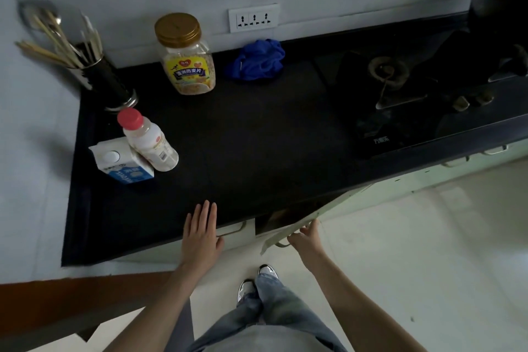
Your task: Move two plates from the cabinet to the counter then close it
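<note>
Head view: right hand [304, 237] grasps the ajar cabinet door [288, 233]; left hand [200, 234] lies released on the table [257, 146]; 0 plates moved.

We cannot see into the cabinet [281, 218]: its opening is a dark gap under the counter [243, 137] edge, so any plates inside stay hidden. The black pot [498, 23] is cut off at the right edge, and the stove [414, 94] knobs are too dim to read.
</note>
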